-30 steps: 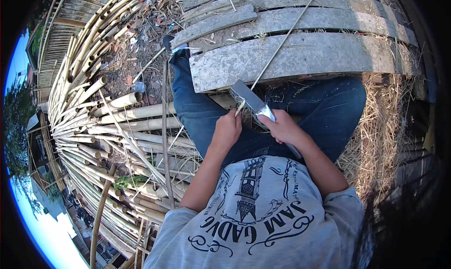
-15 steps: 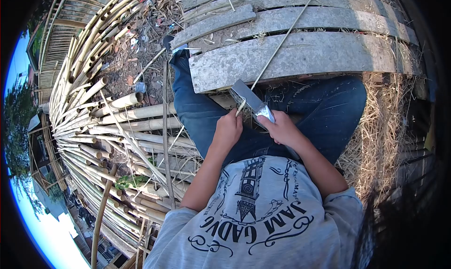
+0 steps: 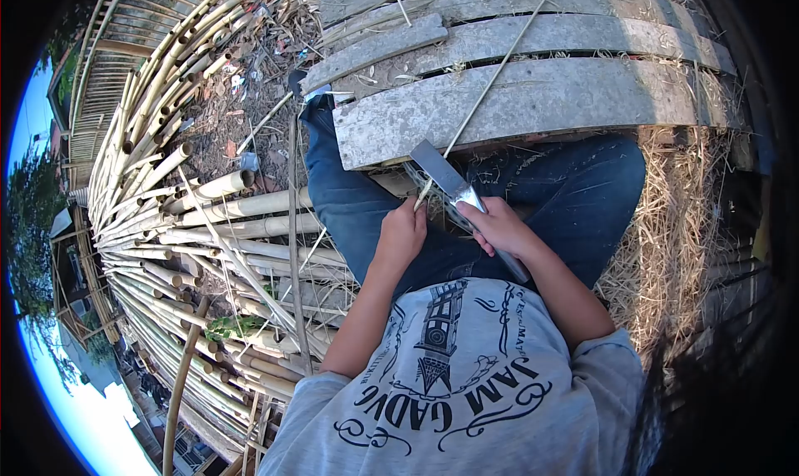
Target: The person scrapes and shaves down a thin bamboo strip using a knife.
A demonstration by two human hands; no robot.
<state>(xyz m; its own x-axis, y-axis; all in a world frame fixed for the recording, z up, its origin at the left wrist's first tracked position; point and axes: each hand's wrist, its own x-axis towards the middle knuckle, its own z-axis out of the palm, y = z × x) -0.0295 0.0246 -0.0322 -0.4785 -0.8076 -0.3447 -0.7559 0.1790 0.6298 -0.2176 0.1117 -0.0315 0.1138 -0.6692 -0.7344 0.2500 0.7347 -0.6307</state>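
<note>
My left hand (image 3: 403,231) is closed around the near end of a thin bamboo strip (image 3: 499,70), in front of my lap. Beyond the blade, the strip runs up across the wooden planks (image 3: 516,101). A wide, flat-bladed knife (image 3: 443,173) is gripped by my right hand (image 3: 499,225), its handle trailing back toward my forearm. The blade slants over the strip just past my left fingers. Whether its edge bites into the strip, I cannot tell.
Many cut bamboo poles (image 3: 241,205) fan out on the left. Pale shavings (image 3: 666,251) pile up at the right. A short loose board (image 3: 374,53) lies on the planks, and a thin upright stick (image 3: 294,226) stands beside my leg.
My right hand and the knife have shifted slightly, and more of the handle shows below the hand. My left hand keeps its hold on the strip.
</note>
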